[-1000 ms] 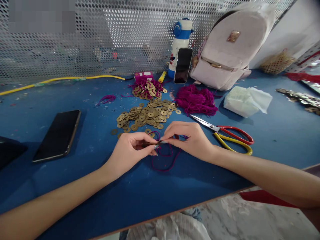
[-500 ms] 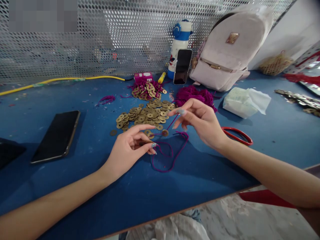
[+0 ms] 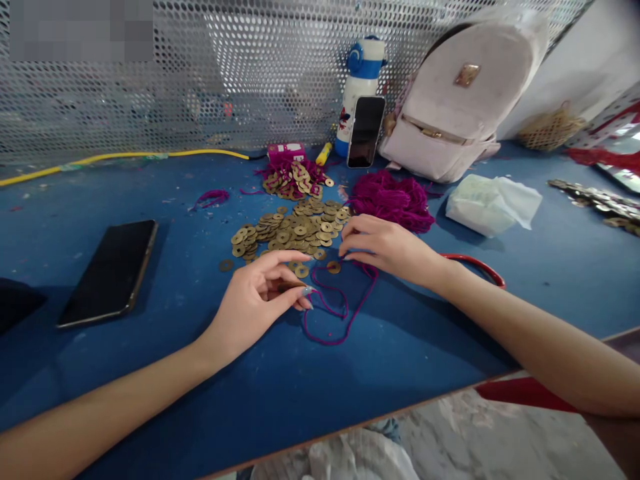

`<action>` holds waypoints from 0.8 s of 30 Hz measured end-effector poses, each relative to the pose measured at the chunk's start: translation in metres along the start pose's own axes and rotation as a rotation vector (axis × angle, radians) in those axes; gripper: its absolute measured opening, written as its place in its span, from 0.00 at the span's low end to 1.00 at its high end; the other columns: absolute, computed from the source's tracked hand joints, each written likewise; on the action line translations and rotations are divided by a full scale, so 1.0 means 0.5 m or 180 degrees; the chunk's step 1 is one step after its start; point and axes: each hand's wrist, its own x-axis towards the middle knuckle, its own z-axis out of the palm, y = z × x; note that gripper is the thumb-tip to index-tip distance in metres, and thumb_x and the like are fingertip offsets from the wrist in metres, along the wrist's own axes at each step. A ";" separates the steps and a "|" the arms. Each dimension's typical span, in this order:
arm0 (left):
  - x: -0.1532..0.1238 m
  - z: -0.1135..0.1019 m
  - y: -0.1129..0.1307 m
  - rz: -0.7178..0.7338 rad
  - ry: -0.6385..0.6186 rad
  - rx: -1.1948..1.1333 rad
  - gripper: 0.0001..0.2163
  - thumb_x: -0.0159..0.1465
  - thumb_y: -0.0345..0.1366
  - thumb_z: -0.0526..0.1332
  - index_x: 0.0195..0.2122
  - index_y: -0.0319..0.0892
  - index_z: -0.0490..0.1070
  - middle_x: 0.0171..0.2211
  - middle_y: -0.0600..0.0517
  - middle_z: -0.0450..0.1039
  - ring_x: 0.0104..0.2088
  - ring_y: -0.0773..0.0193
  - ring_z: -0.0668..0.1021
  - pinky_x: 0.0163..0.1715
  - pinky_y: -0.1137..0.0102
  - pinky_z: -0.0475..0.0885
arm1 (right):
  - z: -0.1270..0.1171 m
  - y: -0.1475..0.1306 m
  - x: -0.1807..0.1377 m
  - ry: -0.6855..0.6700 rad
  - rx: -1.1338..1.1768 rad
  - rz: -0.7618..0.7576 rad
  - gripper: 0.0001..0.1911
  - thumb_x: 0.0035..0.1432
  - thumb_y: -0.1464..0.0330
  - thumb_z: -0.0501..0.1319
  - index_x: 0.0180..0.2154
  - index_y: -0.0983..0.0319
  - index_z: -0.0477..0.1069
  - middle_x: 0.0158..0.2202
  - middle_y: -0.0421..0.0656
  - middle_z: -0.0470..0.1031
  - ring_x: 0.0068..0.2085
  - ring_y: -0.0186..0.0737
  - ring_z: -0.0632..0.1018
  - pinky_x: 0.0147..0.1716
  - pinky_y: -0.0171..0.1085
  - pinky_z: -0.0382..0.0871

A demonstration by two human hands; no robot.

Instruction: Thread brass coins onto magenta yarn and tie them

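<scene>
My left hand [image 3: 255,297] is closed on a brass coin [image 3: 291,287] with a purple cord [image 3: 333,343] running out beside the thumb. The cord lies in a loose loop on the blue table. My right hand [image 3: 385,245] reaches down with its fingers pinched on the cord near the tabletop. Just below those fingertips a single holed coin [image 3: 333,267] lies on the table, with cord at it. Beyond both hands spreads a heap of holed brass coins [image 3: 300,231]. What lies under my right fingertips is partly hidden.
A bundle of purple cord [image 3: 393,200] lies behind my right hand, and red-handled scissors or a similar tool [image 3: 480,265] by its wrist. Strung coins [image 3: 295,180], a propped phone [image 3: 367,132], a bottle [image 3: 361,87], a backpack [image 3: 455,100] and tissues [image 3: 490,203] stand behind. Another phone [image 3: 110,270] lies left.
My right hand has come down from above the table to beside the single coin, and the taut cord beneath it has slackened. The left hand stays in place with its coin.
</scene>
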 end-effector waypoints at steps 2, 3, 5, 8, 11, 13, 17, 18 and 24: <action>0.000 0.000 -0.002 0.0018 -0.0006 -0.0040 0.15 0.59 0.28 0.65 0.48 0.39 0.71 0.25 0.56 0.78 0.26 0.66 0.82 0.29 0.76 0.79 | -0.004 -0.002 0.001 0.0024 -0.0129 0.0063 0.08 0.66 0.67 0.57 0.36 0.60 0.74 0.41 0.47 0.74 0.44 0.45 0.74 0.42 0.43 0.70; 0.000 -0.001 -0.003 0.0021 -0.0011 -0.0057 0.15 0.59 0.28 0.65 0.48 0.39 0.71 0.25 0.56 0.78 0.26 0.66 0.82 0.30 0.77 0.79 | -0.006 -0.004 0.001 0.0078 -0.0095 0.0116 0.08 0.66 0.67 0.57 0.36 0.60 0.73 0.41 0.47 0.75 0.43 0.45 0.74 0.42 0.43 0.70; 0.000 -0.001 -0.005 0.0024 -0.0010 -0.0083 0.15 0.60 0.28 0.65 0.48 0.39 0.71 0.25 0.56 0.78 0.26 0.67 0.82 0.29 0.77 0.78 | -0.011 -0.010 0.001 0.0328 0.0212 0.0292 0.05 0.66 0.68 0.57 0.37 0.60 0.71 0.39 0.46 0.75 0.43 0.45 0.74 0.43 0.43 0.69; -0.001 0.000 -0.006 0.0018 -0.0019 -0.0112 0.15 0.60 0.28 0.65 0.49 0.39 0.70 0.25 0.56 0.78 0.26 0.68 0.82 0.29 0.78 0.78 | -0.020 -0.026 -0.001 0.0976 0.1192 0.0621 0.02 0.67 0.71 0.56 0.39 0.59 0.67 0.37 0.43 0.75 0.38 0.38 0.76 0.39 0.38 0.70; -0.001 0.001 -0.006 -0.0017 -0.0022 -0.0138 0.16 0.59 0.27 0.64 0.49 0.39 0.70 0.25 0.56 0.77 0.26 0.67 0.82 0.29 0.78 0.77 | -0.028 -0.047 -0.003 0.1585 0.2149 0.0678 0.04 0.69 0.72 0.54 0.39 0.57 0.63 0.32 0.40 0.74 0.34 0.34 0.76 0.36 0.35 0.70; -0.001 0.002 -0.006 -0.0045 -0.0007 -0.0159 0.16 0.59 0.27 0.64 0.49 0.39 0.70 0.25 0.56 0.77 0.26 0.67 0.82 0.29 0.77 0.78 | -0.034 -0.059 -0.004 0.1995 0.2361 0.0595 0.05 0.68 0.72 0.55 0.38 0.57 0.63 0.30 0.39 0.72 0.32 0.33 0.75 0.34 0.35 0.69; 0.000 0.004 -0.010 -0.0077 -0.0042 -0.0221 0.17 0.59 0.28 0.64 0.49 0.39 0.69 0.25 0.56 0.76 0.27 0.66 0.82 0.30 0.75 0.78 | -0.048 -0.067 -0.002 0.2848 0.2129 0.0485 0.05 0.66 0.69 0.60 0.35 0.56 0.66 0.28 0.38 0.66 0.28 0.32 0.72 0.29 0.36 0.66; 0.000 0.004 -0.010 -0.0077 -0.0064 -0.0234 0.17 0.59 0.28 0.64 0.50 0.39 0.69 0.25 0.56 0.76 0.27 0.65 0.82 0.31 0.75 0.78 | -0.053 -0.066 0.000 0.3068 0.2071 0.0500 0.05 0.65 0.69 0.61 0.34 0.56 0.66 0.29 0.38 0.65 0.28 0.31 0.72 0.28 0.36 0.65; -0.001 0.002 -0.015 -0.0072 -0.0204 -0.0207 0.16 0.59 0.30 0.64 0.50 0.40 0.69 0.26 0.56 0.76 0.28 0.65 0.82 0.32 0.74 0.78 | -0.089 -0.035 0.013 0.3801 0.1959 0.0309 0.05 0.60 0.63 0.66 0.38 0.53 0.72 0.20 0.33 0.59 0.20 0.28 0.64 0.19 0.30 0.57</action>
